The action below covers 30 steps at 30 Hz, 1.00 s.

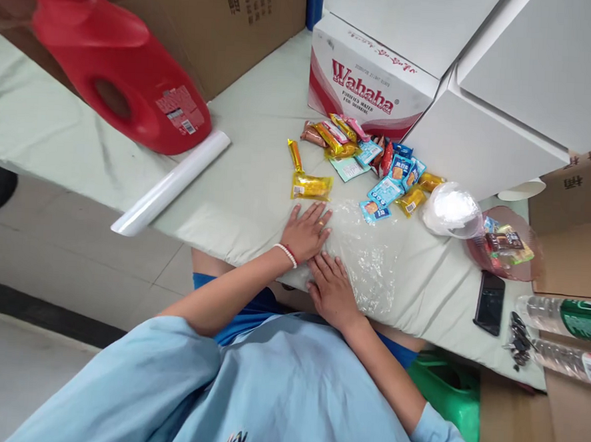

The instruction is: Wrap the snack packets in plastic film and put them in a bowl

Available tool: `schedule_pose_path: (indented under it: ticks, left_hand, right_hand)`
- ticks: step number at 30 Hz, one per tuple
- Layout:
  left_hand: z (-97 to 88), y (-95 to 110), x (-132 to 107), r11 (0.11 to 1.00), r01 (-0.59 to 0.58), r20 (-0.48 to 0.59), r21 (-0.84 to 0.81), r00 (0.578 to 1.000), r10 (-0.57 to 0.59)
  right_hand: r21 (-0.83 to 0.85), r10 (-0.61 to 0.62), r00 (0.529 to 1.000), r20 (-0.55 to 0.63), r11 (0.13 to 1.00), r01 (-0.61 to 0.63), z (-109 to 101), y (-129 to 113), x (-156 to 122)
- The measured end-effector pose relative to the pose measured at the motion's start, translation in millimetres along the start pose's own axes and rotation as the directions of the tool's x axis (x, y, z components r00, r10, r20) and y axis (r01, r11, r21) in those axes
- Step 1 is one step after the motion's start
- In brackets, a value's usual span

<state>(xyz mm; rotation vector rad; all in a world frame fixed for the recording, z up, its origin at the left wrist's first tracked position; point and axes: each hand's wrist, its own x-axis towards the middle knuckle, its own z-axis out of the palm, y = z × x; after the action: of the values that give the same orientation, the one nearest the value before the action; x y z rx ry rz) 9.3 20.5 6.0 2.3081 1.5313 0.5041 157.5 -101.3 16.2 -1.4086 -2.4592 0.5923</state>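
Observation:
My left hand [305,232] lies flat on the pale tabletop with its fingers spread, at the left edge of a clear, crinkled plastic bag or film [370,259]. It wears a ring and a beaded bracelet. Just below and touching it, my right hand [333,289] rests palm down on the film's left side, fingers stretched out. Neither hand holds anything. Beyond my left fingertips is a yellow-wrapped snack [311,186], with a slim orange-yellow packet [295,155] behind it. Several blue snack packets [385,191] and other wrapped snacks lie in a heap farther back.
A red jug [134,71] and a white roll [172,183] are on the left. A Wahaha carton [368,85] stands at the back. Toward the right are a bundled clear plastic bag [451,209], a pink bowl [528,255] with snacks, a phone [489,303] and plastic bottles [580,318].

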Motion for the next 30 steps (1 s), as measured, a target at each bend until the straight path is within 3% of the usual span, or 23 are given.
schedule_pose_path:
  ticks: [3, 6, 9, 11, 13, 15, 18, 21, 23, 25, 28, 30]
  left_hand:
    - [-1.1, -13, -13, 0.999, -0.020, -0.006, 0.035, 1.000, 0.020]
    - [-3.0, -11, -18, 0.999, -0.021, 0.003, 0.041, 1.000, 0.021]
    - [-2.8, -8, -17, 0.999, -0.023, 0.000, 0.023, 1.000, 0.023]
    - [-2.2, -9, -16, 1.000, -0.023, -0.002, 0.019, 1.000, 0.023]
    - [-1.6, -10, -15, 0.999, -0.025, -0.001, 0.025, 1.000, 0.025]
    - [-1.1, -11, -16, 0.999, -0.030, -0.002, 0.029, 1.000, 0.030]
    - [-0.4, -11, -16, 0.999, -0.037, -0.011, 0.028, 0.999, 0.037]
    - [-0.8, -10, -16, 0.998, -0.037, -0.009, 0.042, 0.999, 0.037]
    - [-1.8, -9, -16, 0.998, -0.035, 0.001, 0.056, 0.999, 0.035]
    - [-2.8, -9, -16, 0.997, -0.032, 0.010, 0.074, 0.999, 0.032]
    - [-3.5, -9, -16, 0.994, -0.033, 0.010, 0.100, 0.999, 0.033]
    - [-3.6, -9, -16, 0.992, -0.034, 0.011, 0.117, 0.999, 0.033]
  right_hand:
    - [0.097, -0.047, 0.996, 0.080, 0.995, 0.039, -11, -4, -29]
    - [0.333, -0.143, 0.958, 0.247, 0.941, 0.055, -42, 4, -57]
    - [0.557, -0.175, 0.886, 0.430, 0.823, -0.107, -88, 28, -67]
    - [0.564, -0.053, 0.878, 0.475, 0.784, -0.258, -118, 52, -59]
    - [0.512, 0.157, 0.913, 0.377, 0.786, -0.346, -139, 79, -34]
    - [0.468, 0.337, 0.928, 0.157, 0.802, -0.371, -150, 108, 6]
    - [0.329, 0.443, 0.865, -0.234, 0.874, -0.358, -152, 147, 85]
    - [0.090, 0.419, 0.785, -0.456, 0.900, -0.427, -147, 171, 161]
    - [0.010, 0.430, 0.769, -0.472, 0.876, -0.483, -147, 180, 196]
    - [0.099, 0.507, 0.731, -0.458, 0.846, -0.524, -152, 186, 212]
    - [0.426, 0.652, 0.628, -0.425, 0.756, -0.497, -163, 194, 201]
    - [0.624, 0.709, 0.621, -0.335, 0.661, -0.417, -169, 195, 174]
